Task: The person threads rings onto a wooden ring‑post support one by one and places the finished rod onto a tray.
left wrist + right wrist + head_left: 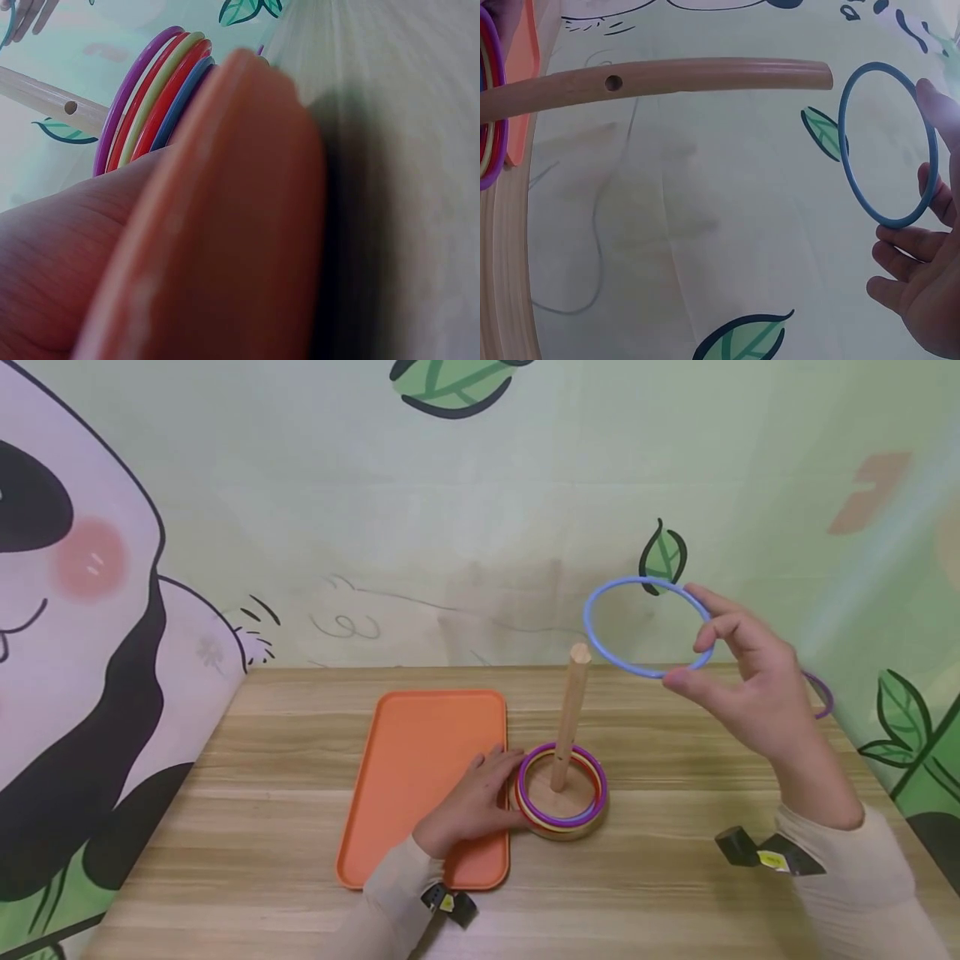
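Note:
In the head view, my right hand (757, 685) pinches a blue ring (587, 618) by its right side between thumb and fingers. The ring is raised above the table, up and right of the top of a wooden peg (573, 710). That peg stands upright on a round wooden base (562, 835). Several stacked rings (522, 793) in purple, red, yellow and blue lie around its foot. My left hand (476, 797) rests at the base's left side, thumb and forefinger spread against its edge. The right wrist view shows the blue ring (843, 142) beside the peg's tip (810, 75).
An orange tray (427, 735) lies left of the stand, partly under my left hand. Behind my right wrist a purple ring (828, 697) shows at the table's right side. The wooden table (262, 793) ends at a printed backdrop (450, 527).

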Motion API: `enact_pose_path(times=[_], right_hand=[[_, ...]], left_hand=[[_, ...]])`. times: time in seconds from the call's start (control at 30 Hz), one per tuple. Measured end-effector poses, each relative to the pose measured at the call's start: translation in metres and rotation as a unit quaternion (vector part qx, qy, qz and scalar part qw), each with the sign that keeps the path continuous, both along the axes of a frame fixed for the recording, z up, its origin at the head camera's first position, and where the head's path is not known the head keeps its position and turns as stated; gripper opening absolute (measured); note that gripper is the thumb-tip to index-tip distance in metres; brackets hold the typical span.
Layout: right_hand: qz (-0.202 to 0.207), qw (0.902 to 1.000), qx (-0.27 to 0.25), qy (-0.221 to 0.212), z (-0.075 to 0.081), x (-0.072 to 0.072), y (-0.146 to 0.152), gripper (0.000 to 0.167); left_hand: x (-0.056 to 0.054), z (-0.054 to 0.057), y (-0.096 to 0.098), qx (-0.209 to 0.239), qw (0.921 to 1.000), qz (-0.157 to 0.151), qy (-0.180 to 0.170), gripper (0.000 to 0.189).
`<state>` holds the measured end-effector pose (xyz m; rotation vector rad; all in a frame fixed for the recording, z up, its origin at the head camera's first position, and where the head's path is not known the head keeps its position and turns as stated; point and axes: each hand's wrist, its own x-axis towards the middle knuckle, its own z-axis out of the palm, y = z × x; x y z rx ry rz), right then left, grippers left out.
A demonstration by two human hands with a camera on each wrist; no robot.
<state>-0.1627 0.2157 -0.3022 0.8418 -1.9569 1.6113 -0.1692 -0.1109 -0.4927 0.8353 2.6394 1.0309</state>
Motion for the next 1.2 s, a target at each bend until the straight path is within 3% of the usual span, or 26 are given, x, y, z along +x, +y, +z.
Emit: enact_pose_path(times=[0.47, 1.2], right_hand=[[-0.043, 0.9933, 0.098, 0.043, -0.004, 0.001, -0.018, 0.045], [-0.028, 0.9918, 0.107, 0.065, -0.020, 0.005, -0.028, 0.049]], left_hand=[[0.000, 0.001, 0.000, 0.004, 1.0000, -0.003, 0.006, 0.093], [0.001, 0.001, 0.001, 0.002, 1.0000, 0.001, 0.001, 0.094]])
